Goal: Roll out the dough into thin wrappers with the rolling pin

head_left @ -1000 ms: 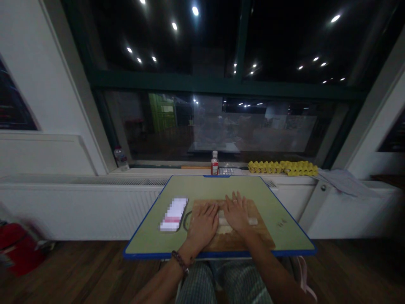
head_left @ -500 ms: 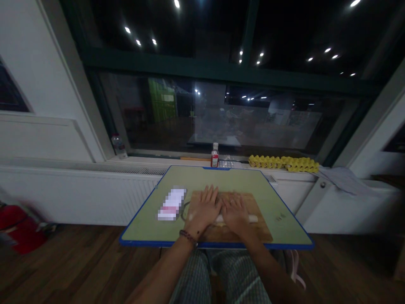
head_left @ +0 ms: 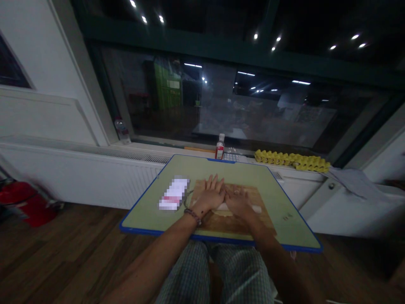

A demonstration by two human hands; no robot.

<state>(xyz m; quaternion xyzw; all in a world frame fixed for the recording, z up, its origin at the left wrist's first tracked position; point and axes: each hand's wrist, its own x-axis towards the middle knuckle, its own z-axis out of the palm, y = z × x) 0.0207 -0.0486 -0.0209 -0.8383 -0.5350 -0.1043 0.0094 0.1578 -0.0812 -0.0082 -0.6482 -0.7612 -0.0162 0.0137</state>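
Observation:
Both palms press on a pale rolling pin (head_left: 257, 209) that lies across a wooden board (head_left: 262, 221). My left hand (head_left: 209, 196) is open, its fingers stretched forward and spread, with a beaded bracelet at the wrist. Close beside it, my right hand (head_left: 238, 202) also lies flat over the pin, fingers extended, a ring on one of them. Most of the pin is hidden under the hands; its right end and a short middle stretch show. A thin, pale piece of dough (head_left: 222, 214) is partly visible on the board just nearer to me than the pin.
A phone (head_left: 174, 194) with a blurred-out screen lies left of the board on the green, blue-edged table (head_left: 142, 219). Along the windowsill stand a red-labelled bottle (head_left: 219, 147), a yellow egg tray (head_left: 291, 160) and a clear bottle (head_left: 122, 131). A red fire extinguisher (head_left: 27, 202) is at far left.
The camera view has tilted and shifted slightly. My hands stay flat on the rolling pin, and more of the dough shows now. My right hand is less blurred.

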